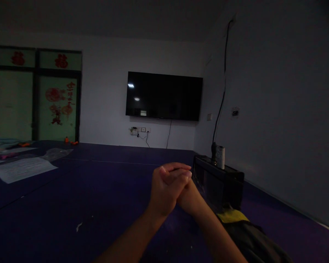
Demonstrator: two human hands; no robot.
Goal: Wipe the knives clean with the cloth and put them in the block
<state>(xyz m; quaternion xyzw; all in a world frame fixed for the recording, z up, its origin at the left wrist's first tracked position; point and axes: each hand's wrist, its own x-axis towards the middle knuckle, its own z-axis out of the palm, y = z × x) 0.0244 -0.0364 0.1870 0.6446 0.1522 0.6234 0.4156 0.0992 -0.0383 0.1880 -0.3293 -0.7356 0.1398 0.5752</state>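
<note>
My left hand (pixel 162 191) and my right hand (pixel 190 197) are clasped together in the middle of the view, above a dark purple-blue surface (pixel 104 197). The fingers are closed and folded against each other, and the thumbs lie near the top. No object shows between the hands; the palms are hidden. Just beyond my right hand, to its right, stands a black box-like case (pixel 219 182). A pale cylinder (pixel 220 157) is upright on its top. Beside my right forearm lies a dark cloth item with a yellow part (pixel 234 215).
Printed paper sheets (pixel 27 168) and a clear plastic bag (pixel 56 153) lie at the left. Small orange items (pixel 71 141) sit at the far edge. A black cable (pixel 222 98) runs down the right wall to the case. A television (pixel 164 95) hangs ahead.
</note>
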